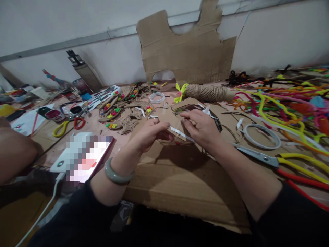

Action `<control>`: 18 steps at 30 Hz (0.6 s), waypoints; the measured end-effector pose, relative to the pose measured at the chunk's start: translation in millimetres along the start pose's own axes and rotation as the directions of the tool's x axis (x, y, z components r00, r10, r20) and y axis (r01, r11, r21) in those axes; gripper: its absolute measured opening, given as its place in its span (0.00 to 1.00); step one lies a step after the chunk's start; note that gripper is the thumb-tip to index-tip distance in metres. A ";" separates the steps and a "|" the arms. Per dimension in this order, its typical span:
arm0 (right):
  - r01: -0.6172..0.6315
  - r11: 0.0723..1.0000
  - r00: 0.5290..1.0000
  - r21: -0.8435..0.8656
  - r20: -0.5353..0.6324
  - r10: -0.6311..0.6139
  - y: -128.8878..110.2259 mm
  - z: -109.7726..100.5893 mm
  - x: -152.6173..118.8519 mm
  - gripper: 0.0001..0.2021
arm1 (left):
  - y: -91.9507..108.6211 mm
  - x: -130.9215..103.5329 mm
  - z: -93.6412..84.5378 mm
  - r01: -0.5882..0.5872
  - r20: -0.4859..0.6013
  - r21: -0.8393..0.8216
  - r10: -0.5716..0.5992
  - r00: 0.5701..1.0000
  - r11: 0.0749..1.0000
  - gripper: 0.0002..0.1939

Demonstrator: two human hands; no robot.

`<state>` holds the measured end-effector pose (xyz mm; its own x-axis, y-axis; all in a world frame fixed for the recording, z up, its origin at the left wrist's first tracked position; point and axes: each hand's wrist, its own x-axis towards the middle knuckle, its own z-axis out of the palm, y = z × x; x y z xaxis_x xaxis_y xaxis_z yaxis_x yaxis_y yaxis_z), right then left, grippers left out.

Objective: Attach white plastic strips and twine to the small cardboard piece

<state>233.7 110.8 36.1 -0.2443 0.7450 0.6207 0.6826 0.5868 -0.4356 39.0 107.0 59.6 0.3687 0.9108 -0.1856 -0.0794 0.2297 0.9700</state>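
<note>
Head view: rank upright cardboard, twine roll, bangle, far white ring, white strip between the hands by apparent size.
1. Upright cardboard
2. Twine roll
3. Bangle
4. Far white ring and white strip: not ranked; the strip looks longer but thinner.

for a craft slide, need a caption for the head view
Left hand holding a card piece with a white strip, right hand at it, twine roll behind, large scissors to the right.

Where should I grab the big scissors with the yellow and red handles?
Probably hold the big scissors by the yellow handle and red handle, coming from the right: the handles point that way, while the metal blades point left.
</note>
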 end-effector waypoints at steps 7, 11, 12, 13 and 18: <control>0.018 0.998 0.985 -0.064 -0.169 -0.029 -9.6 -0.5 -4.0 0.09 | 2.0 0.9 11.7 -0.011 -0.153 0.061 0.021 0.988 0.998 0.10; 0.080 0.995 0.989 -0.056 -0.122 -0.086 -16.1 3.9 -7.3 0.08 | -1.4 0.8 15.8 -0.055 -0.150 0.051 0.062 0.987 0.997 0.10; 0.088 0.995 0.990 -0.054 -0.101 -0.094 -16.6 5.6 -8.2 0.08 | -2.4 0.9 16.5 -0.063 -0.151 0.052 0.070 0.986 0.997 0.10; 0.094 0.994 0.992 -0.052 -0.082 -0.098 -16.7 7.4 -9.0 0.08 | -3.4 1.0 17.2 -0.070 -0.157 0.059 0.079 0.984 0.996 0.10; 0.060 0.997 0.998 -0.043 -0.029 -0.061 -14.2 11.2 -10.5 0.09 | -7.7 1.0 19.8 -0.106 -0.175 0.120 0.126 0.976 0.987 0.10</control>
<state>218.9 98.2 28.5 -0.2658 0.6981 0.6648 0.6957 0.6163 -0.3690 58.3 99.4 55.1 0.1876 0.9784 -0.0865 -0.0058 0.0892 0.9960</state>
